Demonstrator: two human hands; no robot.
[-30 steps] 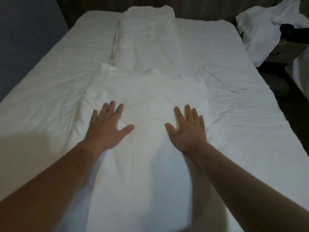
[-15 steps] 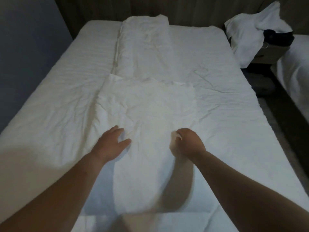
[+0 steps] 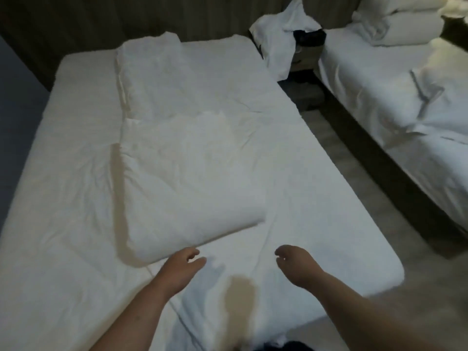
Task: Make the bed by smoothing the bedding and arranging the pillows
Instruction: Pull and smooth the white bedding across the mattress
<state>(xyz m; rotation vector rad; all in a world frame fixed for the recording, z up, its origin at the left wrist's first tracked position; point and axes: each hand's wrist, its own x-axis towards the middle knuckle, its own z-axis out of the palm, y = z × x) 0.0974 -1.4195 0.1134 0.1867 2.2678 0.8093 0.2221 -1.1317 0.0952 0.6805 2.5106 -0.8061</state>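
A folded duvet [image 3: 187,178] lies on a bed [image 3: 329,224], its long axis running away from the person. It sits ahead and slightly to the left. The left hand [image 3: 181,268] is just beside its near edge; the right hand [image 3: 295,264] is farther off. Both hands are apart, loosely curled and holding nothing.

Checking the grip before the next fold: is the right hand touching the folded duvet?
Apart. The head view shows a strip of bare sheet between the right hand and the near corner of the folded duvet; the hand's loosely curled fingers hold nothing.
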